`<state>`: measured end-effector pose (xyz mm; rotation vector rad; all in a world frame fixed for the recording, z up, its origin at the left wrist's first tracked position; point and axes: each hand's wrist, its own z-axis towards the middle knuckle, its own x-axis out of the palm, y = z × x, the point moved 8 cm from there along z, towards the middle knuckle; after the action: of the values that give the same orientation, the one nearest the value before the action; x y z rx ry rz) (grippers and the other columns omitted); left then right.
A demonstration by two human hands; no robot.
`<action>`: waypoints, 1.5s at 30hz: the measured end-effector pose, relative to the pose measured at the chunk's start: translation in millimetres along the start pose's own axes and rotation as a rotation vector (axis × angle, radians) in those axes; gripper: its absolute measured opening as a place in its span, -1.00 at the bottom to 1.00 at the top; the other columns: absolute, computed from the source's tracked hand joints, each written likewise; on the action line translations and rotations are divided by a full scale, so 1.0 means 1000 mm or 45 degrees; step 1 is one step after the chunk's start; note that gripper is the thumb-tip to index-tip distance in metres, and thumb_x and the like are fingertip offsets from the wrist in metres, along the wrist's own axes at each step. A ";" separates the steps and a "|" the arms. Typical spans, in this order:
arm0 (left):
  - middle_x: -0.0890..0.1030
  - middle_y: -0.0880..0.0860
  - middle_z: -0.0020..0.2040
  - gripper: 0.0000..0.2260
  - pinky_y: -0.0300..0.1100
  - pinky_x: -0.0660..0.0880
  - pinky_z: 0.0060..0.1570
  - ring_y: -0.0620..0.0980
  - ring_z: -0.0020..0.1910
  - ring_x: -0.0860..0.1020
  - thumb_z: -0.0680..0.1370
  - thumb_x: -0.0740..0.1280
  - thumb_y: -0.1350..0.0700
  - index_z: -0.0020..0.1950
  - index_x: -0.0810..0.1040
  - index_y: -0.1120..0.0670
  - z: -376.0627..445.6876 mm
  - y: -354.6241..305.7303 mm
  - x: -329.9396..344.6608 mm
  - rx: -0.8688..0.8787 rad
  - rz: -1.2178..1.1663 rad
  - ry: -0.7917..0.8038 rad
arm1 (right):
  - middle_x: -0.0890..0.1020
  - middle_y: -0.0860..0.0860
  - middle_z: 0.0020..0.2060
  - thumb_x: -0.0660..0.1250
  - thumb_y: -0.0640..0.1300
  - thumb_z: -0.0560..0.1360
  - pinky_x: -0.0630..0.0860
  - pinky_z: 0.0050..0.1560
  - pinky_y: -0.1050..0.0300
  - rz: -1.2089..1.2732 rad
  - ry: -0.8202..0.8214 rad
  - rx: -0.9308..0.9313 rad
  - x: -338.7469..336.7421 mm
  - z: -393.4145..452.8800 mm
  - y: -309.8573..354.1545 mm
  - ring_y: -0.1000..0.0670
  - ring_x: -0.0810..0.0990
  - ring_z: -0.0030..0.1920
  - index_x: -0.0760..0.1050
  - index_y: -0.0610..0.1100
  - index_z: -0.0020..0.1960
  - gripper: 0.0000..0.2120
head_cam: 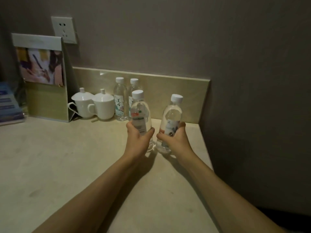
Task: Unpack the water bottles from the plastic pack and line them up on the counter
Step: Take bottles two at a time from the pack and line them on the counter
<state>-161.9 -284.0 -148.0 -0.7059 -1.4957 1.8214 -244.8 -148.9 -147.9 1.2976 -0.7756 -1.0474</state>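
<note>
My left hand [138,138] grips a clear water bottle [139,111] with a white cap around its lower half. My right hand [175,140] grips a second, similar bottle [172,115], tilted slightly to the right. Both bottles are over the beige counter [67,157], near its right end; their bases sit at or just above the surface. Two more white-capped bottles stand upright at the backsplash: one [120,100] on the left and one [133,84] partly hidden behind the bottle in my left hand. No plastic pack is in view.
Two lidded white cups [84,103] [103,105] stand left of the back bottles. A standing photo card holder [43,78] and a blue booklet [9,105] fill the far left. A wall socket [64,30] is above. The grey side wall [252,115] bounds the counter's right end.
</note>
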 end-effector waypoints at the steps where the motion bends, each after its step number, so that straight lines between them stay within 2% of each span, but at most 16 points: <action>1: 0.41 0.12 0.41 -0.46 0.11 0.49 0.30 0.13 0.37 0.45 0.52 0.42 0.05 0.40 0.20 -0.08 0.004 0.004 -0.001 -0.018 0.000 0.001 | 0.47 0.22 -0.04 0.51 -0.15 0.38 0.45 -0.21 0.27 -0.010 -0.016 -0.002 0.004 0.003 0.000 0.19 0.51 -0.10 0.17 0.08 0.26 -0.36; 4: 0.35 0.14 0.46 -0.44 0.16 0.41 0.37 0.14 0.40 0.42 0.52 0.37 0.04 0.43 0.17 -0.12 0.015 0.006 -0.003 0.020 0.061 0.076 | 0.47 0.23 -0.01 0.52 -0.14 0.37 0.54 -0.15 0.27 -0.031 -0.084 -0.016 0.013 0.007 0.000 0.18 0.54 -0.07 0.17 0.11 0.25 -0.35; 7: 0.42 0.13 0.36 -0.59 0.09 0.46 0.33 0.07 0.31 0.48 0.58 0.28 0.20 0.35 0.20 -0.01 0.026 0.000 -0.003 0.153 0.223 0.171 | 0.50 0.06 0.20 0.53 -0.11 0.37 0.49 0.23 -0.14 -0.150 -0.138 -0.028 0.020 0.008 0.000 -0.02 0.53 0.19 0.19 0.08 0.30 -0.33; 11: 0.51 -0.02 0.24 -0.64 -0.18 0.47 0.14 -0.11 0.14 0.51 0.59 0.33 0.20 0.30 0.28 -0.01 0.038 0.002 -0.013 0.197 0.296 0.221 | 0.49 0.07 0.21 0.52 -0.16 0.39 0.51 0.21 -0.01 -0.129 -0.117 -0.040 0.024 0.006 0.001 0.01 0.53 0.21 0.21 0.09 0.30 -0.35; 15: 0.51 -0.01 0.20 -0.57 -0.10 0.51 0.13 -0.02 0.15 0.52 0.56 0.39 0.07 0.39 0.36 0.01 0.052 -0.003 -0.020 0.283 0.435 0.239 | 0.51 0.04 0.25 0.53 -0.12 0.38 0.51 0.23 -0.04 -0.180 -0.066 -0.023 0.021 0.008 0.000 0.00 0.54 0.23 0.24 0.11 0.28 -0.37; 19: 0.52 -0.01 0.29 -0.49 -0.02 0.51 0.23 0.00 0.26 0.50 0.54 0.41 0.01 0.46 0.37 -0.01 0.058 -0.009 -0.010 0.422 0.537 0.435 | 0.54 0.07 0.25 0.56 -0.04 0.32 0.49 0.26 -0.16 -0.164 -0.051 -0.017 0.019 0.009 -0.004 0.00 0.55 0.24 0.28 0.19 0.25 -0.36; 21: 0.58 -0.12 0.22 -0.51 -0.16 0.54 0.15 -0.06 0.23 0.56 0.54 0.43 0.06 0.44 0.40 -0.05 0.056 -0.007 -0.009 0.331 0.325 0.528 | 0.56 0.09 0.23 0.57 0.01 0.30 0.51 0.25 -0.15 -0.188 -0.031 -0.015 0.018 0.010 -0.004 0.02 0.57 0.22 0.31 0.25 0.20 -0.40; 23: 0.60 -0.09 0.23 -0.56 -0.11 0.55 0.20 -0.05 0.23 0.59 0.56 0.40 0.12 0.43 0.42 -0.04 0.057 -0.003 -0.007 0.184 0.109 0.651 | 0.57 0.09 0.22 0.58 0.03 0.29 0.52 0.24 -0.14 -0.194 -0.009 -0.019 0.016 0.012 -0.005 0.02 0.58 0.22 0.33 0.22 0.23 -0.38; 25: 0.62 -0.06 0.24 -0.60 -0.05 0.58 0.19 -0.09 0.18 0.62 0.59 0.35 0.16 0.43 0.44 -0.03 0.061 0.001 -0.007 0.065 0.055 0.773 | 0.59 0.07 0.22 0.58 0.06 0.26 0.52 0.23 -0.13 -0.215 0.023 -0.002 0.014 0.014 -0.007 -0.01 0.59 0.21 0.35 0.10 0.30 -0.31; 27: 0.64 -0.07 0.17 -0.66 -0.19 0.62 0.03 -0.12 0.12 0.64 0.60 0.33 0.15 0.38 0.47 -0.03 0.061 0.004 -0.006 0.018 0.061 0.858 | 0.62 0.09 0.17 0.57 0.14 0.23 0.55 0.18 -0.04 -0.310 0.073 0.031 0.013 0.016 -0.007 0.02 0.60 0.18 0.39 0.09 0.30 -0.30; 32: 0.59 -0.02 0.09 -0.64 -0.11 0.58 0.00 -0.05 0.01 0.57 0.45 0.50 -0.04 0.20 0.52 -0.02 0.067 -0.009 -0.013 0.362 0.456 0.464 | 0.62 0.07 0.15 0.55 0.19 0.23 0.55 0.19 -0.05 -0.486 0.066 0.057 0.007 0.025 -0.001 0.03 0.60 0.13 0.41 0.03 0.31 -0.28; 34: 0.56 -0.03 0.03 -0.59 -0.06 0.55 -0.10 -0.03 -0.04 0.54 0.40 0.48 -0.23 0.10 0.55 -0.02 0.067 -0.008 -0.014 0.397 0.662 0.271 | 0.58 0.07 0.20 0.53 0.19 0.27 0.54 0.17 0.02 -0.514 0.029 0.055 0.005 0.026 -0.002 0.04 0.57 0.15 0.36 0.04 0.35 -0.27; 36: 0.50 -0.08 -0.03 -0.50 -0.19 0.44 -0.28 -0.08 -0.11 0.50 0.34 0.42 -0.38 0.05 0.51 -0.04 0.065 -0.007 -0.018 0.389 0.839 0.080 | 0.57 0.08 0.21 0.52 0.19 0.30 0.52 0.11 0.09 -0.528 0.000 0.053 0.003 0.026 -0.003 0.05 0.55 0.15 0.34 0.05 0.38 -0.27; 38: 0.47 -0.07 -0.01 -0.44 -0.19 0.44 -0.25 -0.09 -0.09 0.49 0.33 0.40 -0.42 0.09 0.48 -0.04 0.063 -0.006 -0.018 0.374 0.852 0.025 | 0.57 0.09 0.20 0.52 0.19 0.31 0.53 0.11 0.09 -0.547 -0.003 0.047 -0.001 0.027 -0.002 0.05 0.56 0.14 0.33 0.04 0.39 -0.27; 42: 0.44 -0.06 0.19 -0.41 -0.11 0.55 -0.03 -0.05 0.00 0.52 0.40 0.39 -0.33 0.30 0.45 -0.02 0.067 -0.008 -0.009 0.426 0.790 0.315 | 0.57 0.08 0.20 0.52 0.14 0.33 0.54 0.15 0.05 -0.531 0.027 0.039 -0.004 0.029 -0.001 0.07 0.56 0.14 0.31 0.04 0.40 -0.27; 45: 0.60 -0.02 0.24 -0.52 -0.16 0.59 -0.08 -0.09 -0.04 0.62 0.50 0.43 -0.09 0.38 0.46 -0.02 0.069 -0.009 -0.005 0.351 0.587 0.646 | 0.56 0.09 0.21 0.51 0.14 0.35 0.53 0.10 0.12 -0.518 0.020 0.034 -0.005 0.028 -0.002 0.09 0.55 0.13 0.30 0.02 0.40 -0.28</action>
<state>-209.8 -330.0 -125.7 -1.3303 -0.7741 1.9228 -272.5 -154.9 -145.3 1.5223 -0.5240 -1.3492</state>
